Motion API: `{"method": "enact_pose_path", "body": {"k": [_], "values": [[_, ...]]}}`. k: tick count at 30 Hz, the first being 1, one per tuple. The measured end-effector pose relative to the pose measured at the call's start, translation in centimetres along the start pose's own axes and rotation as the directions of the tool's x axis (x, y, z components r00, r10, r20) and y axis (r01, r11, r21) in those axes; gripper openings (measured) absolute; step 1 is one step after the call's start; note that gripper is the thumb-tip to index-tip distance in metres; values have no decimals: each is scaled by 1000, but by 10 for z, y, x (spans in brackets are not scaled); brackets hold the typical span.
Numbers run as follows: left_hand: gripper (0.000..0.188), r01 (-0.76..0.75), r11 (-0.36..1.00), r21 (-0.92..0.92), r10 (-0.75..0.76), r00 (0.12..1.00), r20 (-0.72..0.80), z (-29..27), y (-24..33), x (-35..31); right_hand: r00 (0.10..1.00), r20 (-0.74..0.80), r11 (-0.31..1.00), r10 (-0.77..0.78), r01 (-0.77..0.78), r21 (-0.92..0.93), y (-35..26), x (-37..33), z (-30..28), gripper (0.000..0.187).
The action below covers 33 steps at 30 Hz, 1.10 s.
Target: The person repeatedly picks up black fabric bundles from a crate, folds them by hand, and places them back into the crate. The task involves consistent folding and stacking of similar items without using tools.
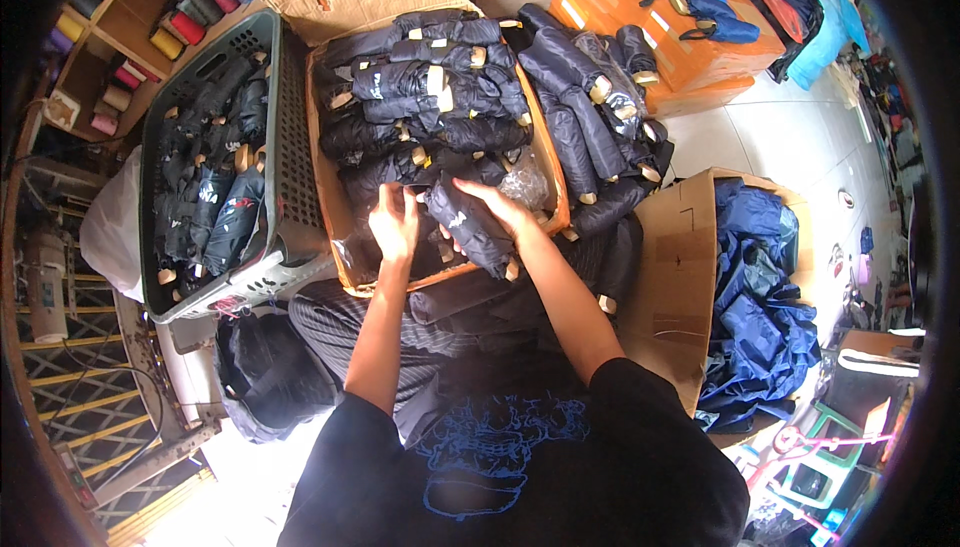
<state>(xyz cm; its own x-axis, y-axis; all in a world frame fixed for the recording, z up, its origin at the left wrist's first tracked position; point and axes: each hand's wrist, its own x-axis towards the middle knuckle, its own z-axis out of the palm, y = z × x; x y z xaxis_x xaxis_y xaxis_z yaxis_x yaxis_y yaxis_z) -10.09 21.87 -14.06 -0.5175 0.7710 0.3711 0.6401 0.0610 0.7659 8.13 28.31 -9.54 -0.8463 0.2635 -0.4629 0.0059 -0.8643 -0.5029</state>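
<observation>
Bright daylight from the right, overexposed lower-left patch, dark fisheye rim, bent edges

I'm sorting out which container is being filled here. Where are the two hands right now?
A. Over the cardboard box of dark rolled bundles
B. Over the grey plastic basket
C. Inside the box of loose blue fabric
A: the left hand and right hand are on a dark rolled bundle at the near end of the cardboard box.

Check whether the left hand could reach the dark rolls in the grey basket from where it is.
Probably yes: the left hand is beside the grey basket, whose top is open.
</observation>
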Motion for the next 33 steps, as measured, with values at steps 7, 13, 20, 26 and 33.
{"method": "enact_pose_path", "body": {"k": [7,13,20,26,33], "values": [[13,-40,999,-2,40,999,22,-1,7,0,1000,-23,1000,-14,14,3,0,-1,-1,54],[13,-49,999,-18,49,998,32,2,0,0,997,-72,1000,-20,19,-12,0,-2,3,54],[17,-22,1000,-1,22,997,78,-1,2,-2,998,-48,999,-42,41,-5,1,-3,3,54],[17,-49,999,-9,49,996,72,0,0,-2,997,-57,999,-49,48,-22,3,-1,1,53],[17,-64,998,-2,64,997,46,-1,3,-4,996,-80,999,-45,44,-14,2,-4,4,54]]}}
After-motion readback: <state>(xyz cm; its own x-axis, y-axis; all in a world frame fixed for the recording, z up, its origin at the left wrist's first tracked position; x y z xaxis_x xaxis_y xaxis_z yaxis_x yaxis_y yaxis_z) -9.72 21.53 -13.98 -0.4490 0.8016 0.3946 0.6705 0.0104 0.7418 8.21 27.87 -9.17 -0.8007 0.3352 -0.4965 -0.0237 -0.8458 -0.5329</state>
